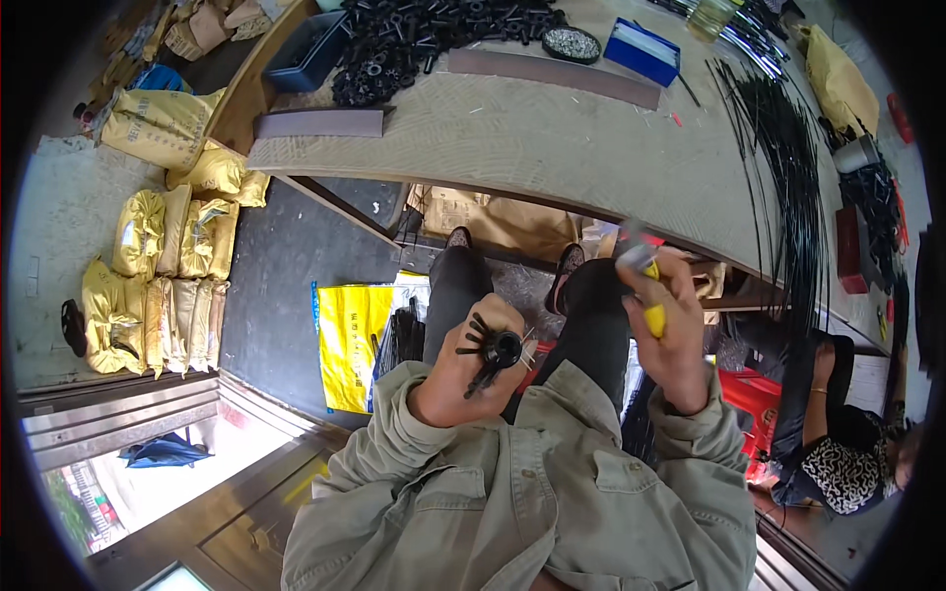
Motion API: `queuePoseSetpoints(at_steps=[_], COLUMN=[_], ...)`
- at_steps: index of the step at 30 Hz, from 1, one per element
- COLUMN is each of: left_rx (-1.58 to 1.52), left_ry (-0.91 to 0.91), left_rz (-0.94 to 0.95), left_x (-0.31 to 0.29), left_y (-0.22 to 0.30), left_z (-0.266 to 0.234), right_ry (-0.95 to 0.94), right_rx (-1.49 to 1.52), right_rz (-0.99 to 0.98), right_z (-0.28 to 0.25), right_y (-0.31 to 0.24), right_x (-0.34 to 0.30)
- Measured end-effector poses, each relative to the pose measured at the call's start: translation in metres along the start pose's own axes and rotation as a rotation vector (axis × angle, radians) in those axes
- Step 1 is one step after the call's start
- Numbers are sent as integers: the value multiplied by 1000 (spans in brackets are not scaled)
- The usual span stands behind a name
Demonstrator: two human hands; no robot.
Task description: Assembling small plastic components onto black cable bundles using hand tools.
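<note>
My left hand [463, 364], in front of my lap, is closed around a black part with a round hollow hub [505, 347] and several short dark prongs fanning out on its left. A few thin pale wires [529, 347] stick out at the right of that hand. My right hand [672, 325], raised over my right thigh, grips a yellow-handled tool [654, 319] that looks like pliers. Its grey metal head is blurred and points up toward the table edge. The two hands are apart.
Ahead is a worktable [552, 138] with a heap of black parts [424, 39], a blue box [641, 51] and a bundle of long black rods [788, 187]. Yellow sacks [158, 286] are stacked at left. Another person [847, 453] sits at far right.
</note>
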State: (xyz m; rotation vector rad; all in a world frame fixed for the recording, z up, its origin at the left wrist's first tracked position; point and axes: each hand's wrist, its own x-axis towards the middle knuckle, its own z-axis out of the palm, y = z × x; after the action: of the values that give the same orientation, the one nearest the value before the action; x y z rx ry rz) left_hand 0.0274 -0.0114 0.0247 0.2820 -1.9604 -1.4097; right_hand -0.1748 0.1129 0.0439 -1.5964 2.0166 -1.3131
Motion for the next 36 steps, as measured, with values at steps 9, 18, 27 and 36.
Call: queuePoseSetpoints(at_steps=[9, 18, 27, 36], left_rx=[24, 15, 80, -119], left_ry=[-16, 18, 61, -149], left_rz=[-12, 39, 65, -83], left_x=[0, -1, -6, -23], left_y=[-4, -5, -2, -7], left_z=[-2, -6, 3, -5], right_ry=[254, 369, 432, -741], right_rx=[-1394, -1257, -967, -211], right_rz=[-800, -778, -455, -229], right_z=[-17, 18, 54, -46], right_y=[-11, -1, 5, -35], right_x=[10, -8, -43, -6])
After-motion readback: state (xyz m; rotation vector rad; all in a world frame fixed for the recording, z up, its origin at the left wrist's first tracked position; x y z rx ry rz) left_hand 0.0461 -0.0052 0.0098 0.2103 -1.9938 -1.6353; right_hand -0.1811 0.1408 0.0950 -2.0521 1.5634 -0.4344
